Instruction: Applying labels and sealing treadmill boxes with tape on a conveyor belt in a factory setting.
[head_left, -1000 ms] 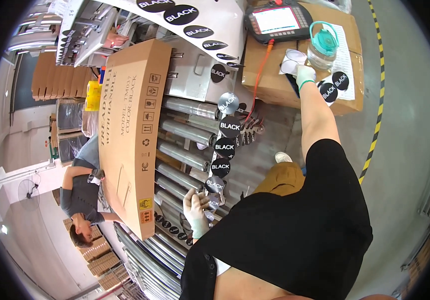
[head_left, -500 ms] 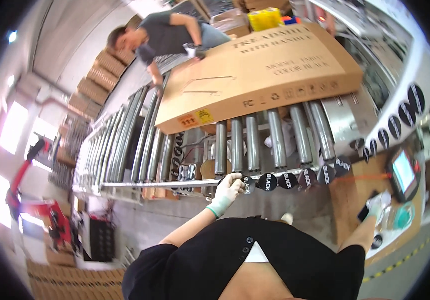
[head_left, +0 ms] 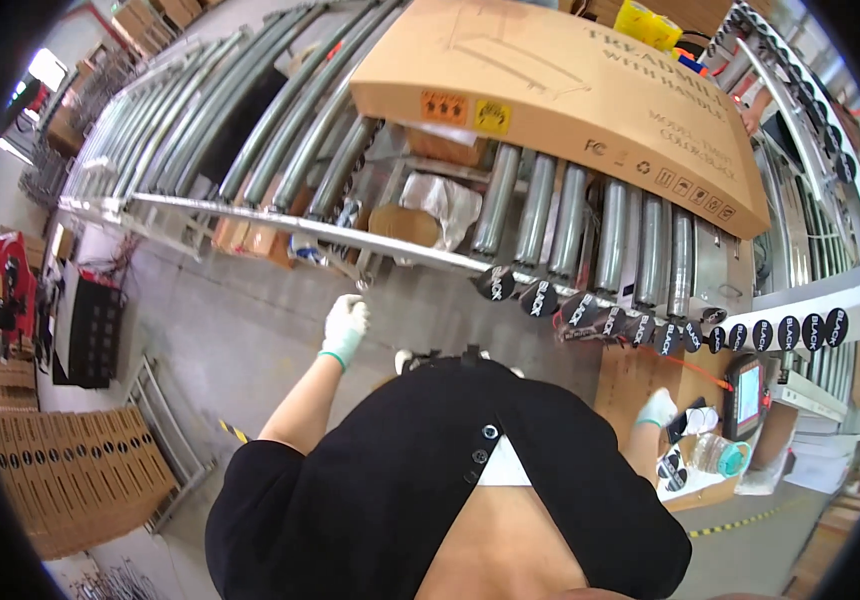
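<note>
Round black sticker [head_left: 674, 470] lies flat on the brown box [head_left: 630, 385].

A grey concrete floor [head_left: 250, 340] spreads beneath the fingers, with a yellow-and-black striped line [head_left: 750, 518] painted along it lower right. Beyond the fingertips runs a long conveyor of steel rollers [head_left: 590, 225], its silver rail [head_left: 280, 222] crossing just above them, with boxes and white wrapping stored underneath. Well to the left of the fingers stand a black rack [head_left: 95, 330] and a red machine [head_left: 0, 275]. Below left lies a stack of flat brown cartons [head_left: 70, 480]. Bright daylight glares from an opening [head_left: 47, 68] at upper left.
</note>
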`<act>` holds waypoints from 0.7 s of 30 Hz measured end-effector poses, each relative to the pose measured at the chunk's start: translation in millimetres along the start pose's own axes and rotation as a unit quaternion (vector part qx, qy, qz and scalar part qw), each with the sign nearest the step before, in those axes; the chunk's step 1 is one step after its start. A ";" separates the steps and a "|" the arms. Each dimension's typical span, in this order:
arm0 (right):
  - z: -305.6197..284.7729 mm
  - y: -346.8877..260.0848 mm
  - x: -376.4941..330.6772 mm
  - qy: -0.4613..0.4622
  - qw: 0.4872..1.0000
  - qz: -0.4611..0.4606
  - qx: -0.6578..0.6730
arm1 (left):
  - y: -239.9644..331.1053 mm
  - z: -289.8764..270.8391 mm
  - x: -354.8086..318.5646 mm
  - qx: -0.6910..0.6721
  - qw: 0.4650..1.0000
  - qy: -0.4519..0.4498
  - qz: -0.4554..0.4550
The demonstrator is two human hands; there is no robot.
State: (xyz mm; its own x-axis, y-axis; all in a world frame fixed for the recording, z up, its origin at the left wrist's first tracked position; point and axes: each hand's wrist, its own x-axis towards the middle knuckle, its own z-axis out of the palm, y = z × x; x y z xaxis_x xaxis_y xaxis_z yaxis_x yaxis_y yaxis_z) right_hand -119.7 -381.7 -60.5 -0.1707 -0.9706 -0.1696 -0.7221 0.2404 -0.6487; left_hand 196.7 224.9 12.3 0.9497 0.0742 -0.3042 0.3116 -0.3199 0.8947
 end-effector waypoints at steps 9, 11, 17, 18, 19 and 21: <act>75.2 -161.4 -186.0 -0.144 0.974 -0.174 0.005 | -131.6 -149.7 -29.2 -0.073 0.952 0.103 -0.280; 102.9 -175.3 -208.6 -0.126 0.951 -0.280 0.030 | -123.9 -152.9 -29.1 -0.065 0.954 0.081 -0.280; 138.5 -243.3 -318.6 -0.186 0.879 -0.438 -0.038 | -94.9 -159.4 12.9 -0.109 0.960 0.095 -0.240; 145.5 -249.4 -325.5 -0.188 0.867 -0.459 -0.046 | -86.0 -157.3 24.2 -0.102 0.965 0.091 -0.225; 152.7 -257.2 -336.7 -0.191 0.854 -0.481 -0.052 | -83.6 -156.4 34.9 -0.106 0.966 0.091 -0.216; 161.7 -271.1 -360.1 -0.188 0.847 -0.489 -0.094 | -86.7 -153.7 52.0 -0.113 0.978 0.054 -0.169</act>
State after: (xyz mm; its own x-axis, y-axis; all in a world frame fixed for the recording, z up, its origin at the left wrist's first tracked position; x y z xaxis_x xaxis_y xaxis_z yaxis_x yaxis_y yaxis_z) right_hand 246.0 -95.4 56.5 0.7700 -0.6240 0.1327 -0.4953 -0.7158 -0.4922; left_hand 223.8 401.7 -30.8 0.7852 0.2425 -0.5697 0.5955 -0.0437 0.8021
